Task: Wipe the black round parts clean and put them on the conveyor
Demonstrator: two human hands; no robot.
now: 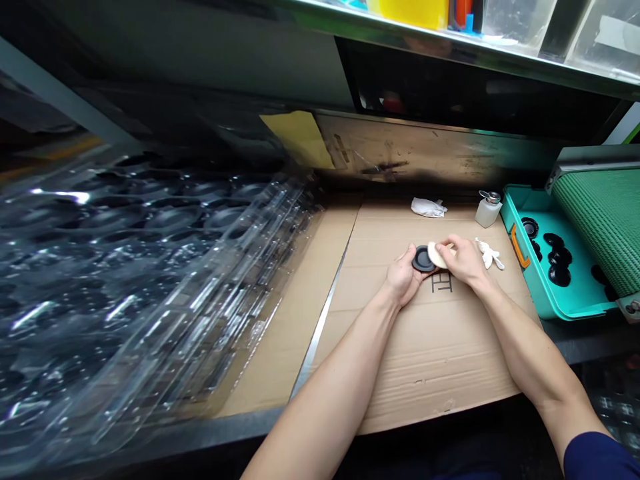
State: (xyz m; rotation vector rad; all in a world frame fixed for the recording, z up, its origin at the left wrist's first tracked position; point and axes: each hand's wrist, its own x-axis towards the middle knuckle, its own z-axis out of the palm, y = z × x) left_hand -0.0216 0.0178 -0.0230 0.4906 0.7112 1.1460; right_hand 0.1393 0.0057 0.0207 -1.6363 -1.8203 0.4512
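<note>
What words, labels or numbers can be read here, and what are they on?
Cardboard: one black printed sign, seemingly a Chinese character, too unclear to quote.
Black disc in the left hand: nothing readable.
Bottle: nothing readable.
Yellow item on the shelf: too cut off and blurred to tell.
</note>
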